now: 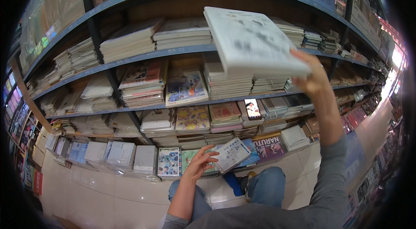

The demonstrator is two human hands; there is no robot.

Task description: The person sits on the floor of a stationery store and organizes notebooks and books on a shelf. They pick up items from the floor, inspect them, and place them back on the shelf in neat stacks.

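Observation:
My right hand [310, 73] grips the lower right edge of a thick white book or notebook [255, 39] with dark, blurred printing on its cover. It is raised in front of the upper shelf, tilted, and hides part of the stacks behind it. Lower down, my left hand [200, 164] has its fingers apart and holds nothing. Just right of its fingertips a spiral-bound notebook [232, 154] lies aslant over a blue book [252, 154] on the bottom row. A smartphone [253, 109] with a lit screen lies on notebooks on a lower shelf.
Shelves with blue edge strips [191, 48] carry many stacks of books and notebooks, such as the white stack [130, 45] and the magazine stack [143, 82]. Wrapped piles [119, 156] line the tiled floor [94, 193] below. My bent knees are close to the bottom row.

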